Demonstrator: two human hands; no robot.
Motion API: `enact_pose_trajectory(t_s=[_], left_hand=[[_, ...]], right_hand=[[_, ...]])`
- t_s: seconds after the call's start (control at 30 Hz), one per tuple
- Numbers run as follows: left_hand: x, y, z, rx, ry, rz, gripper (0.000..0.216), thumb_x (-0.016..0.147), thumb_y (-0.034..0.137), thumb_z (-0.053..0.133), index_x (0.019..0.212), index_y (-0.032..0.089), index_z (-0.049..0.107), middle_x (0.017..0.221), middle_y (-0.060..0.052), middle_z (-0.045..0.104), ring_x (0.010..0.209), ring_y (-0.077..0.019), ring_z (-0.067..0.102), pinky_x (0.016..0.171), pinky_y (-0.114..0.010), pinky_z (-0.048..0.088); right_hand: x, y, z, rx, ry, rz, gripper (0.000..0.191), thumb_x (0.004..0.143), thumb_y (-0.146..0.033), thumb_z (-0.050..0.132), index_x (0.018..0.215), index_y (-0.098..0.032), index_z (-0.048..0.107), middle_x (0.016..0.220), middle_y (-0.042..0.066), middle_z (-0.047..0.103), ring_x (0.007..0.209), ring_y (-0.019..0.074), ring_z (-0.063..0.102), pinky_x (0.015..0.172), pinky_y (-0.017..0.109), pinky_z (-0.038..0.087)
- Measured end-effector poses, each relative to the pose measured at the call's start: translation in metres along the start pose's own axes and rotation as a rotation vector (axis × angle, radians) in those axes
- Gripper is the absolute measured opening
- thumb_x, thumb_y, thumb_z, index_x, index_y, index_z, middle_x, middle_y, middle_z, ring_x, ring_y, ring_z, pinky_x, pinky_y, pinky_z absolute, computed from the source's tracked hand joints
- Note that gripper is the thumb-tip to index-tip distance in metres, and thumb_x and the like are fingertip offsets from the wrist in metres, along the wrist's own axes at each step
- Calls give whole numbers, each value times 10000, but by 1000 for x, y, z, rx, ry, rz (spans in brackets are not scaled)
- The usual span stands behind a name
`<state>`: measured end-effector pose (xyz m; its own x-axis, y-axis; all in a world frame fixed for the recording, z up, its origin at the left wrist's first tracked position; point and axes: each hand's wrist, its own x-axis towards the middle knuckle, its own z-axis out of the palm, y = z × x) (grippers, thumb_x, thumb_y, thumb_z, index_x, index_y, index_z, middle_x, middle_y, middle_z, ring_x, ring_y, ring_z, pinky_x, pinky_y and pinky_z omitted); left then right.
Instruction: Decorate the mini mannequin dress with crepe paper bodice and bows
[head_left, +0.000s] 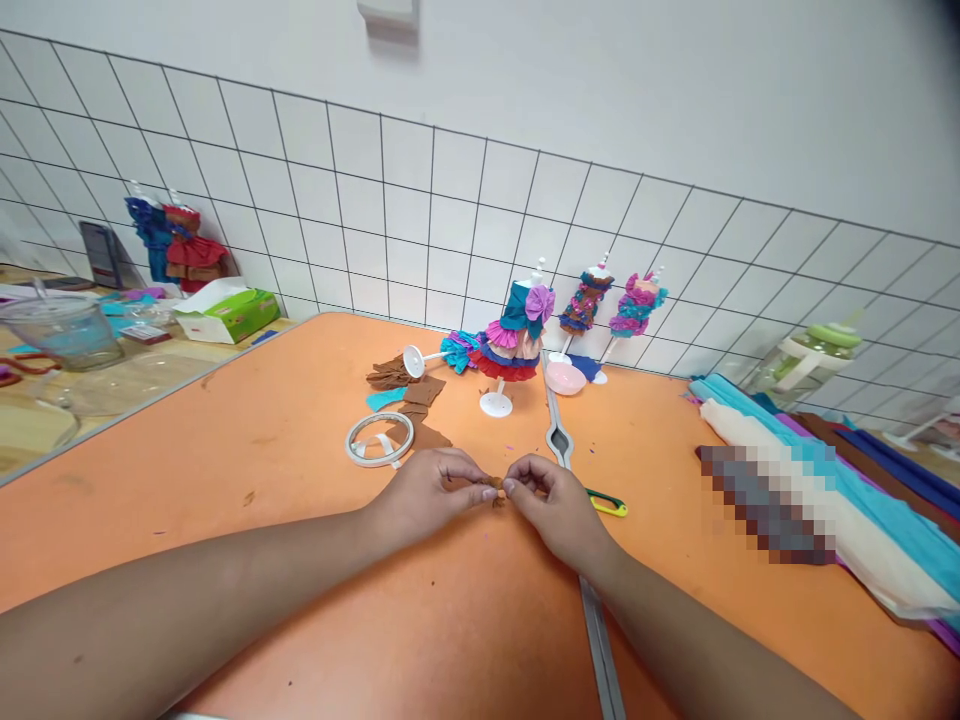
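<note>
Between my two hands is a small brown piece of crepe paper (493, 483), bunched up just above the orange table. My left hand (427, 495) pinches its left side between thumb and fingers. From the right, my right hand (555, 505) pinches the other side with thumb and forefinger. Beyond my left hand lies a ring of double-sided tape (379, 440), with brown crepe paper scraps (424, 392) behind it. Farther back, a small dress form (517, 330) stands upright in ruffled teal, pink and red paper. Partly behind my right hand are scissors (611, 503) with yellow-green handles.
Another dress form (439, 355) lies on its side, and two more lean near the grid wall beside a pink bowl (565, 378). Crepe paper rolls (817, 480) lie at right. A grey seam (592, 620) crosses the table. Leftward are a tissue pack (229, 312) and a clear container (64, 325).
</note>
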<state>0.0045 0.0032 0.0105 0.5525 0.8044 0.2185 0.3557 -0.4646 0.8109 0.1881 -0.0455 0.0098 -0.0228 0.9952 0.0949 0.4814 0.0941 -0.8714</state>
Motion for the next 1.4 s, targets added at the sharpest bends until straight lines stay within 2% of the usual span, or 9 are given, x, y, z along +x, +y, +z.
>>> enact_pose_trajectory(t_s=[0.1,0.27,0.47,0.6,0.73,0.9,1.03,1.17,1.4], left_hand=[[1,0,0,-3,9,-8,160,792,337,667,781,207,758,816,-36,738,801,-183,658,692,-254,481],[-2,0,0,3,-93,54,153,808,330,660,805,214,759,838,-28,724,803,-167,656,711,-239,484],[-3,-1,1,19,-149,113,164,836,313,641,844,211,769,828,-27,716,790,-150,650,742,-235,473],[-3,0,2,-60,-94,35,213,832,354,638,939,211,754,914,-38,725,884,-182,655,795,-264,485],[-3,-1,5,-169,-75,-111,476,762,398,701,1195,210,643,1024,-49,720,951,-212,655,844,-310,497],[-1,-7,7,-176,-127,-164,241,762,392,683,849,175,739,908,-52,735,875,-212,661,805,-308,494],[2,-7,5,-210,-90,-211,275,766,431,669,838,175,739,826,-42,731,802,-200,652,725,-290,484],[3,-5,2,-246,-75,-199,277,757,437,679,824,174,736,828,-38,730,813,-192,647,736,-281,477],[3,0,-4,-60,-123,-108,238,791,402,642,813,180,726,854,-40,720,834,-195,639,766,-295,469]], right_hand=[[-1,0,-1,19,-1,14,103,763,-286,532,743,-192,567,710,-8,584,660,139,523,622,253,405],[-5,-2,-1,63,-46,-54,243,770,-261,539,998,-210,605,853,2,639,742,139,571,675,256,427],[-2,1,-1,3,-13,-5,104,765,-290,599,729,-192,595,697,-15,603,636,124,513,592,243,383],[1,3,-3,118,30,-21,151,778,-335,586,735,-190,576,700,-11,575,670,135,517,636,256,398],[1,3,-4,162,58,-25,187,791,-373,580,752,-190,572,719,-8,561,682,137,507,647,262,395],[-1,2,-3,174,20,-14,213,798,-396,595,838,-187,593,769,0,577,686,134,517,644,269,405],[-3,0,-3,276,-72,88,387,814,-465,567,1102,-207,541,861,10,580,651,128,530,519,242,390],[-2,0,-2,222,-152,122,255,756,-404,631,874,-179,611,790,8,579,608,108,482,489,224,362],[3,3,-16,109,-229,98,166,750,-345,614,719,-187,572,652,-36,508,584,102,439,549,236,354]])
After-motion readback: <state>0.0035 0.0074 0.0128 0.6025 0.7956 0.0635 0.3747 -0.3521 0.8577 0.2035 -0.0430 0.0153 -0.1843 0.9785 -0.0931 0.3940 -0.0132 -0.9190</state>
